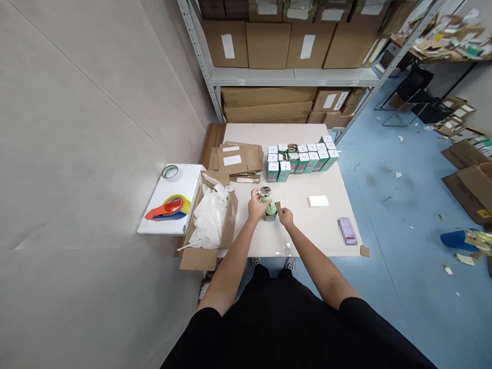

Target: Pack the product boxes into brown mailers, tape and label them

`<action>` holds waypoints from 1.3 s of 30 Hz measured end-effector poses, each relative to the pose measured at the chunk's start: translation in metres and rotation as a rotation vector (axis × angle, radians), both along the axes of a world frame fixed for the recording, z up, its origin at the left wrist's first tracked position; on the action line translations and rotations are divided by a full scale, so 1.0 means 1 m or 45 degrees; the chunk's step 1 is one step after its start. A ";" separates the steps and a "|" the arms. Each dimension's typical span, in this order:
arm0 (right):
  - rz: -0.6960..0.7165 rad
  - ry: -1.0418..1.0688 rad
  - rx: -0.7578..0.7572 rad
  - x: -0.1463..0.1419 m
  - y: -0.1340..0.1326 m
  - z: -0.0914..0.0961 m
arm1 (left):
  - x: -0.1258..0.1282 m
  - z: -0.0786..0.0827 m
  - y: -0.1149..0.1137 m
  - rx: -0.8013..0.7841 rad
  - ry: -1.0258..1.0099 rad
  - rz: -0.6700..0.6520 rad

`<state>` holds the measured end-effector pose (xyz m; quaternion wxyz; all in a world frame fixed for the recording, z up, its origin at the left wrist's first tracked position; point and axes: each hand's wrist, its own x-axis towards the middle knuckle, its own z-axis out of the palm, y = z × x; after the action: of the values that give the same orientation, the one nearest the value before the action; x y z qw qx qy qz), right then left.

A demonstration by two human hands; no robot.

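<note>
My left hand [255, 206] is closed around a light green cup with a silver lid [265, 191], near the front middle of the table. Directly below it stands a small open box [270, 217]; its lower part shows beneath the green body. I cannot tell how far the cup sits inside. To the right, my right hand [286, 217] pinches a small brown cardboard flap [279, 205] beside the cup. Farther back are several white-and-green boxes [303, 162] in rows, a few with open tops showing silver lids.
Left of my hands, an open carton [231, 220] holds white plastic bags [210, 215]. Flattened cardboard [246, 158] lies behind it. A tape dispenser [164, 209] rests on a white block [151, 225]. A white box [318, 201] and a blurred purple item [347, 231] lie rightward.
</note>
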<state>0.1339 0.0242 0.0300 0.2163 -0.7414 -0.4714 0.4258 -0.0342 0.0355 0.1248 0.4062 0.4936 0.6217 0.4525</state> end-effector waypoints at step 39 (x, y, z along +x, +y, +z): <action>-0.149 0.153 0.048 -0.029 -0.010 -0.009 | -0.006 -0.131 -0.024 -0.422 -0.170 0.039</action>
<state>0.1053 0.0142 0.0209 0.2828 -0.7366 -0.4213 0.4472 -0.0399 0.0118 -0.0067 0.5156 0.3792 0.6668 0.3817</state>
